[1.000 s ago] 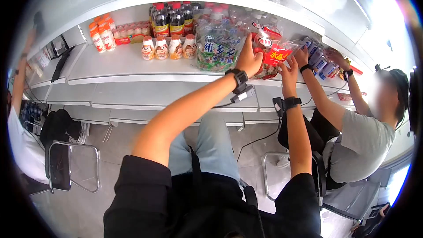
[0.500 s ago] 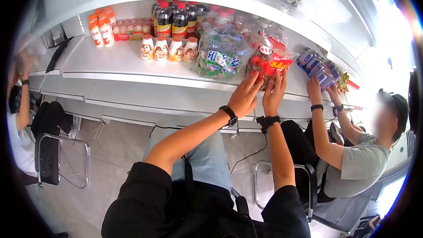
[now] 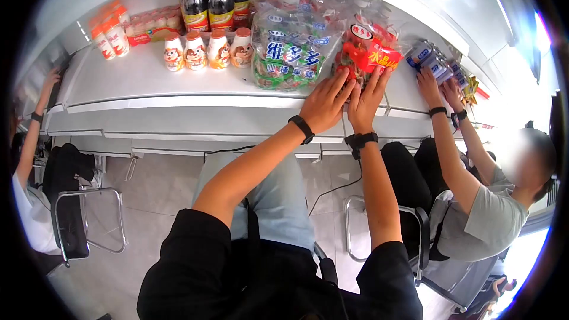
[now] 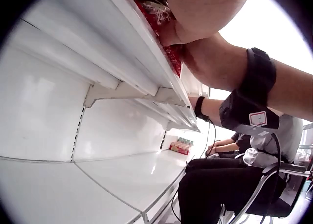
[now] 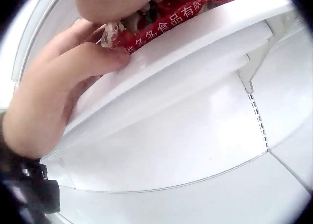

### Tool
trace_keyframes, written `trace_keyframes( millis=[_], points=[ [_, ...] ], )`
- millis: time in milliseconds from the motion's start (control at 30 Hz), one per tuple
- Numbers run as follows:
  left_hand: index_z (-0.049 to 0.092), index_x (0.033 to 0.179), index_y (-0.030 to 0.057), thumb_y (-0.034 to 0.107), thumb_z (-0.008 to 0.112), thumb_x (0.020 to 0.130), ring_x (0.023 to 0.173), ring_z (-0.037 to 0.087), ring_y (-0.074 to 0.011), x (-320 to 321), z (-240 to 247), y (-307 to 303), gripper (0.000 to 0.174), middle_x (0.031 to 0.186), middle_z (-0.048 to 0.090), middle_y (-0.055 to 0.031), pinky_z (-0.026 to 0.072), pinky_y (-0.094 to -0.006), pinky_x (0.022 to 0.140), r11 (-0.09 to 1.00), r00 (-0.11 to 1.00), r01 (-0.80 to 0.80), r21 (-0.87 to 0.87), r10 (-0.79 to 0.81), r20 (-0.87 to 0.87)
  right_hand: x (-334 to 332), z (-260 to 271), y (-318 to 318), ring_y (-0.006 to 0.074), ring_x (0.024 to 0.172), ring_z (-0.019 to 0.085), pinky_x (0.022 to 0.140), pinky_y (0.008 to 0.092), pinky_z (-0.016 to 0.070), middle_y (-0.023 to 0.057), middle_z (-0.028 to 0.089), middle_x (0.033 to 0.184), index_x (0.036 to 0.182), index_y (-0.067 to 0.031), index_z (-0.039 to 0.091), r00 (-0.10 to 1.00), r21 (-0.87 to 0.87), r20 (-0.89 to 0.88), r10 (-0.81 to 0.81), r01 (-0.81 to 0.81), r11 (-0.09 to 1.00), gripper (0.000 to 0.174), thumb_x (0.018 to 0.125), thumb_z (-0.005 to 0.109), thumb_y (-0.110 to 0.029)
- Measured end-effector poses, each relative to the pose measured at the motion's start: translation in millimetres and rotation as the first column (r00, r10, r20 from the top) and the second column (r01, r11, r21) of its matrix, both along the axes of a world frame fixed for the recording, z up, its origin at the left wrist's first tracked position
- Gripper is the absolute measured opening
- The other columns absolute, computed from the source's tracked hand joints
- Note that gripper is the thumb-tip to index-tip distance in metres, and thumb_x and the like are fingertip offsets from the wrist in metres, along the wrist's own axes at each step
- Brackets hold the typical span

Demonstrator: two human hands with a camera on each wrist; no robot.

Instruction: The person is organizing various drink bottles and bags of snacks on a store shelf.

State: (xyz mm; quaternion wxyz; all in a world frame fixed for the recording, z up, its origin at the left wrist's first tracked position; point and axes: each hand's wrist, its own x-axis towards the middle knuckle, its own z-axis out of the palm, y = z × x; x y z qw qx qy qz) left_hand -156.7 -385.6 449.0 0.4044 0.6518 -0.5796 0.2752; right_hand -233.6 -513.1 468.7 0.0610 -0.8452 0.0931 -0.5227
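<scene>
A red-printed clear snack bag point(image 3: 367, 53) stands at the front of the shelf, its lower part partly hidden by my hands. My left hand point(image 3: 325, 104) has its fingers extended against the bag's lower front. Right beside it, my right hand point(image 3: 365, 104) lays straight fingers on the bag's front right. In the right wrist view, the red lower edge of the snack bag point(image 5: 166, 26) lies at the shelf's front lip. To the bag's left sits a pile of green-and-clear snack bags point(image 3: 290, 53).
Small white-and-orange bottles point(image 3: 218, 50) line the shelf point(image 3: 136, 92), with dark red-capped bottles point(image 3: 221, 3) behind. At right, another person's hands point(image 3: 430, 86) touch blue-and-white packs point(image 3: 435, 65). A chair point(image 3: 415, 231) stands close by my right; a cable point(image 3: 332, 189) hangs below the shelf.
The snack bag went from being held up at the shelf's edge to standing on the shelf. Both hands released their grip and now press its lower front with extended fingers.
</scene>
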Motion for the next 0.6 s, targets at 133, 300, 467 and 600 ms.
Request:
trace_keyframes(
  millis=[133,300,467,600],
  points=[
    [0.037,0.144,0.0058,0.005,0.066,0.072,0.131,0.043,-0.0366,1,1,4,0.078,0.152,0.030,-0.0196,0.0419,-0.0447,0.104,1.000,1.000,-0.002,0.025,0.002,-0.004,-2,-1,0,0.0467,0.144,0.015,0.115,0.0529,0.0178,0.0272,0.012,0.157,0.153,-0.0044,0.021,1.000,0.005,-0.022,-0.014,0.014,1.000,0.066,0.096,0.051,-0.023],
    [0.037,0.145,0.0119,0.003,0.066,0.071,0.135,0.040,-0.0377,4,-2,11,0.080,0.153,0.028,-0.0196,0.0396,-0.0458,0.107,0.996,0.996,0.090,0.013,-0.090,-0.019,-16,13,10,0.0441,0.146,0.014,0.116,0.0498,0.0175,0.0260,0.013,0.158,0.152,-0.0031,0.022,0.995,0.117,-0.071,0.063,-0.055,0.992,0.077,0.089,0.063,-0.017],
    [0.036,0.146,0.0151,0.002,0.067,0.072,0.137,0.036,-0.0390,9,0,21,0.081,0.154,0.024,-0.0221,0.0381,-0.0465,0.109,0.982,0.982,0.184,0.033,-0.182,-0.051,-36,11,18,0.0416,0.146,0.014,0.117,0.0484,0.0165,0.0258,0.014,0.158,0.152,-0.0010,0.016,0.994,0.196,-0.053,0.099,-0.087,0.977,0.092,0.083,0.074,-0.019],
    [0.036,0.146,0.0119,0.005,0.068,0.075,0.134,0.041,-0.0377,2,-1,44,0.078,0.154,0.024,-0.0227,0.0411,-0.0437,0.106,0.950,0.929,0.310,0.029,-0.296,-0.222,-48,1,17,0.0390,0.147,0.013,0.118,0.0466,0.0143,0.0251,0.013,0.158,0.152,-0.0010,0.014,0.997,0.292,-0.004,0.080,-0.075,0.953,0.098,0.081,0.077,-0.023]
  ],
)
